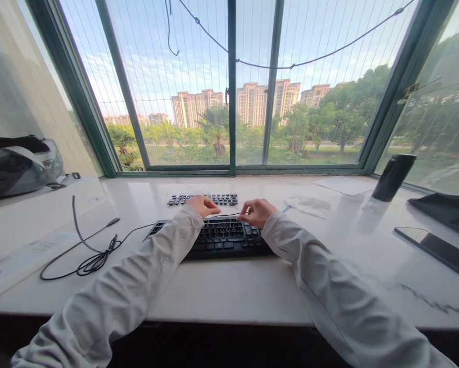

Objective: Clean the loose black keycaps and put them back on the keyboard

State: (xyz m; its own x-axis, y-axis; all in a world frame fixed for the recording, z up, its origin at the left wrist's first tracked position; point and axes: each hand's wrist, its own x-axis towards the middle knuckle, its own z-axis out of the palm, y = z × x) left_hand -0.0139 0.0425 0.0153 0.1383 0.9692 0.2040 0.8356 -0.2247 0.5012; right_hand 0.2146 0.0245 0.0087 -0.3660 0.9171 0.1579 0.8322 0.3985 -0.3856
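Note:
A black keyboard (229, 246) lies on the white sill between my forearms. Its upper area looks like dark sockets without caps, while large keys still sit along the near edge. Behind it, loose black keycaps (229, 198) are laid out in rows. My left hand (203, 206) hovers by the near side of these rows, fingers pressed together. At the keyboard's far right part, my right hand (257, 212) is curled, with thumb and fingertips pinched close to the keys. Anything between the fingers of either hand is too small or hidden to make out.
A coiled black cable (96, 261) and a white power strip (26, 260) lie left. A helmet (22, 164) rests at the far left. On the right are a clear plastic bag (309, 205), paper (344, 185), a black bottle (393, 176), a black pouch (447, 212) and a dark flat device (439, 251).

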